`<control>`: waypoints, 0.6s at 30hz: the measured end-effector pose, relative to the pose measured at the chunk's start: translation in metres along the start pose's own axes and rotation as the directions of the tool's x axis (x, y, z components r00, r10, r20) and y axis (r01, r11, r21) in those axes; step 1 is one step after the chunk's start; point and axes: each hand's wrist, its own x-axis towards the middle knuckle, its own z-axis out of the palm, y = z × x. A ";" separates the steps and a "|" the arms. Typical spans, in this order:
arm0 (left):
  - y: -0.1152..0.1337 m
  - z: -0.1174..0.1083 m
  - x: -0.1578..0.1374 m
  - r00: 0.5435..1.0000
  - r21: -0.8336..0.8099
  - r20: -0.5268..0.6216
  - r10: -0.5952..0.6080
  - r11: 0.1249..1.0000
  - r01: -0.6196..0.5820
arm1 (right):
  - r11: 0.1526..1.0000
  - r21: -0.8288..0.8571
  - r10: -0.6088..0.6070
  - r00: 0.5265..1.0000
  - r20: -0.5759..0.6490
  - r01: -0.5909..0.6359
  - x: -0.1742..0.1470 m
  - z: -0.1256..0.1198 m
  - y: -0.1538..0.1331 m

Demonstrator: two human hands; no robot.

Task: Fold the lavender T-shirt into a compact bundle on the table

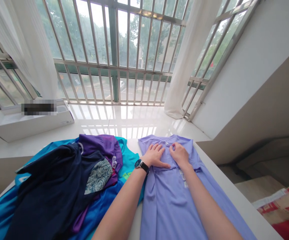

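A lavender shirt lies spread on the white surface in front of me, its collar end toward the window. My left hand, with a black-strapped watch at the wrist, rests flat on the upper part of the shirt, fingers apart. To its right, my right hand is closed, thumb and fingertips pinched together at the fabric near a small white mark below the collar. Whether cloth is caught between those fingertips is hard to see. White lettering on the shirt shows partly beside my right forearm.
Left of the shirt lies a heap of clothes: a dark navy garment, a purple one and blue and turquoise ones. An open white box stands on the sill at the left. Barred windows and white curtains rise behind. A printed bag sits lower right.
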 end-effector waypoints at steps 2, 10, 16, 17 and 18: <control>0.001 -0.001 0.000 1.000 0.007 0.004 -0.006 1.000 0.006 | 0.999 0.042 0.003 1.000 -0.009 -0.002 -0.001 0.003 0.006; -0.002 0.001 0.002 1.000 0.016 0.004 -0.001 1.000 0.001 | 0.953 0.287 -0.027 0.970 -0.241 0.098 0.005 0.002 0.018; -0.001 0.001 0.001 1.000 0.013 0.005 -0.005 1.000 0.005 | 0.938 0.286 -0.189 0.981 -0.055 0.196 0.002 0.008 0.014; 0.000 0.001 0.001 1.000 0.014 0.005 -0.005 1.000 0.005 | 0.928 0.312 -0.201 0.979 -0.043 0.204 0.003 0.007 0.015; 0.000 0.000 0.001 1.000 0.015 0.003 -0.005 1.000 0.005 | 0.915 0.343 -0.208 0.977 -0.049 0.212 0.005 0.006 0.016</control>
